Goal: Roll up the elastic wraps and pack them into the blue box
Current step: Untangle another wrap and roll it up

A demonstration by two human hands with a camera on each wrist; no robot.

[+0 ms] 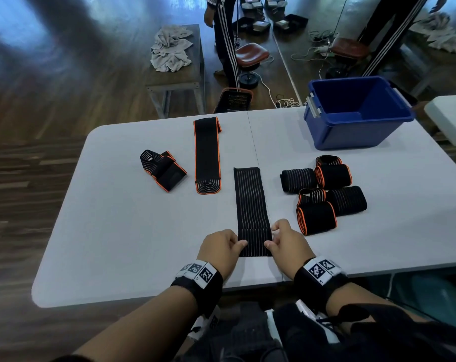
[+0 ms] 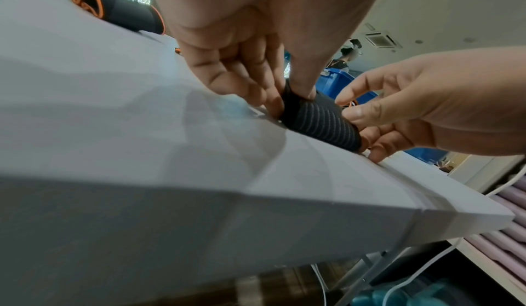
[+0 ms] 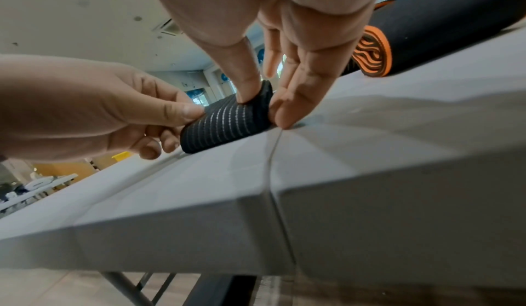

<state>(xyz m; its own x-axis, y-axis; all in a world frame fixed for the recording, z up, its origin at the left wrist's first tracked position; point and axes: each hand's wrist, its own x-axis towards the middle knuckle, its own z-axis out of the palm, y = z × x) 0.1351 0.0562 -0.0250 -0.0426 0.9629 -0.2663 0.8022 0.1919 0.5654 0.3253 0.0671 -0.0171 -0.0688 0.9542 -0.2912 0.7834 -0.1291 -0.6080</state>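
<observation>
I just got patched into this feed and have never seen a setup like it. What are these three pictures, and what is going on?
No machine here: a person works with bare hands, wearing three cameras. The head view looks down at the grey folding table; the wrist views look along each hand.

The left hand and right hand pinch the near end of a flat black ribbed elastic wrap, its first curl started. To the right lie five or so finished black rolls, some orange-edged. On the left lie a long orange-edged strip and a loosely folded wrap. The open blue plastic box stands at the far right; no wraps show inside.
</observation>
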